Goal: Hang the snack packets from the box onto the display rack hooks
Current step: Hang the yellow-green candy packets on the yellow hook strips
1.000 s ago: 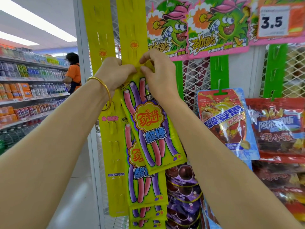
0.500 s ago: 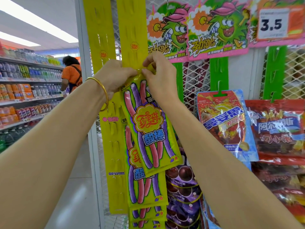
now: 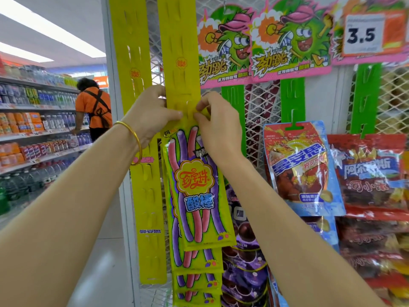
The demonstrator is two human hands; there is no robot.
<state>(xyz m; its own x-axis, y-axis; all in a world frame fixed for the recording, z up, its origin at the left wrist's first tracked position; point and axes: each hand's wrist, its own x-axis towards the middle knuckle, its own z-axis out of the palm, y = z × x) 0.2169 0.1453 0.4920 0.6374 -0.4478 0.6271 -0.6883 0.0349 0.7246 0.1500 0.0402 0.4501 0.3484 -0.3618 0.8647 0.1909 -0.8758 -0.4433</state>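
Both left hand (image 3: pixel 152 111) and right hand (image 3: pixel 219 127) pinch the long yellow-green packet (image 3: pixel 197 196) by its top. Pink and purple sticks cover its front.

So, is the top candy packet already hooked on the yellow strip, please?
Cannot tell: left hand grips the strip, right hand pinches the packet top, covering where it hangs.

Drink shelves (image 3: pixel 33 129) left; ceiling strip lights (image 3: pixel 47 29); pale floor (image 3: pixel 106 262); white mesh panel (image 3: pixel 261 107).
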